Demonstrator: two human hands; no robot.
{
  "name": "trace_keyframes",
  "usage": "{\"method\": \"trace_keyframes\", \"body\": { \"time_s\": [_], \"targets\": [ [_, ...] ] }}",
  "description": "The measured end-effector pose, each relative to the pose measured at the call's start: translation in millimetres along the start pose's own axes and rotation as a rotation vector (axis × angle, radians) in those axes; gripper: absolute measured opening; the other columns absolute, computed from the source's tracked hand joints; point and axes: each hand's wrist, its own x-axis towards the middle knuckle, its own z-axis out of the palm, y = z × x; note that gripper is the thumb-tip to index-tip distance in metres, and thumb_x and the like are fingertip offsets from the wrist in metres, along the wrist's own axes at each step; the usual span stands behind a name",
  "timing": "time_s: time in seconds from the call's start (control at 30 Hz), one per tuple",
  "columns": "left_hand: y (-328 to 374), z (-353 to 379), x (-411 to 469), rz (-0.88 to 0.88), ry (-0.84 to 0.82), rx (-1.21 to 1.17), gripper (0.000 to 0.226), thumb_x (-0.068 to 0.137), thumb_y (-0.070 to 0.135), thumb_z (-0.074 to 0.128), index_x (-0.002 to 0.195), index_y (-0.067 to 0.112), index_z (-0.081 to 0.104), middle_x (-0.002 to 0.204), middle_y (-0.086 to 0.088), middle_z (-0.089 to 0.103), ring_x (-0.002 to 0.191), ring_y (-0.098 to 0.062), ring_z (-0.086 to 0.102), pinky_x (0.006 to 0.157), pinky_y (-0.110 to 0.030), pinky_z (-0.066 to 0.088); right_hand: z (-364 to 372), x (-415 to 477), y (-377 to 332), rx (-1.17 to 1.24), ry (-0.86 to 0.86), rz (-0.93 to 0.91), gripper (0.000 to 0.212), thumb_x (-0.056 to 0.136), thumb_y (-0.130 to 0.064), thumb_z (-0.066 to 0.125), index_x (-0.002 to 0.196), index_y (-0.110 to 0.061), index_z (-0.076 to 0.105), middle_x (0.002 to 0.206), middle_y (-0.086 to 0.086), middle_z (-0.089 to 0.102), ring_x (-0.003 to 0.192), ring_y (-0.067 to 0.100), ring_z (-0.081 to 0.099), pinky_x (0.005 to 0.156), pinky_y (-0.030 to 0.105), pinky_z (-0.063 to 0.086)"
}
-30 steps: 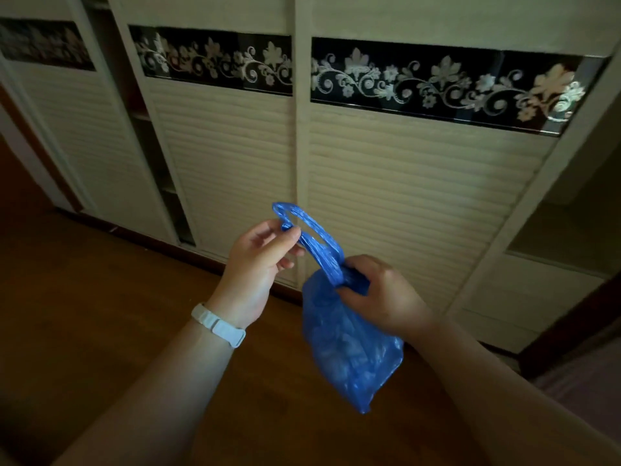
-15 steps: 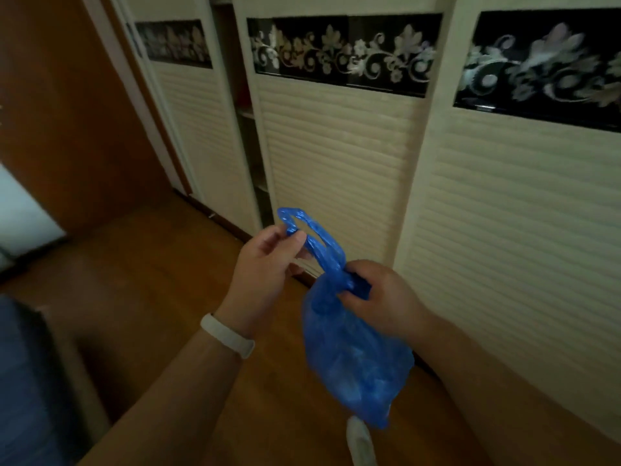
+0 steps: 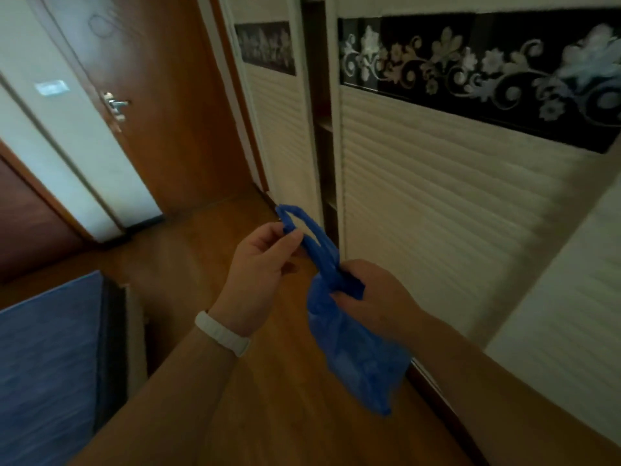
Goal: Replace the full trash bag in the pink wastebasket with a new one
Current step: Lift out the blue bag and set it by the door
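While the left hand (image 3: pixel 260 264) pinches the handle loops of the blue trash bag (image 3: pixel 349 344), the right hand (image 3: pixel 376 297) grips its neck; bag hangs above the wooden floor (image 3: pixel 188 264). Step: tying off. Next: knot loops. Wastebasket out of view.

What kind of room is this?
Most likely a bedroom at home. There's a tall sliding-door wardrobe with a flowery band, a wooden door with a metal handle, and what looks like a bed corner with a blue cover.
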Motion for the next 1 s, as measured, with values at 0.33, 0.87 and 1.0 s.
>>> {"method": "trace_keyframes", "body": {
  "time_s": [0.33,0.87,1.0],
  "targets": [
    [-36.2,-84.3,107.8,-0.002,0.137,-0.026,0.014,0.093,0.015,0.056,0.084,0.017,0.066,0.079,-0.001,0.068,0.076,-0.013,0.063,0.064,-0.026,0.048,47.6,144.3,12.1,0.038,-0.071,-0.047,0.028,0.086,-0.027,0.067,0.112,-0.033,0.057,0.094,-0.022,0.059,0.09,-0.007,0.057,0.071,0.011,0.046],
    [-50.1,-319.5,319.3,0.032,0.17,-0.05,0.014,0.095,0.017,0.055,0.087,0.021,0.066,0.083,0.002,0.069,0.079,-0.013,0.064,0.068,-0.027,0.047,187.5,420.3,-56.1,0.025,-0.107,-0.094,0.02,0.087,-0.027,0.066,0.106,-0.03,0.059,0.097,-0.014,0.063,0.089,-0.003,0.059,0.074,0.012,0.048],
    [-54.9,-355.6,343.5,0.029,0.213,-0.058,0.015,0.094,0.018,0.057,0.083,0.022,0.066,0.08,0.003,0.07,0.078,-0.013,0.065,0.067,-0.027,0.047,217.6,468.8,-65.4,0.026,-0.189,-0.139,0.026,0.087,-0.027,0.067,0.107,-0.037,0.054,0.095,-0.023,0.058,0.092,-0.009,0.056,0.073,0.008,0.044]
  ]
}}
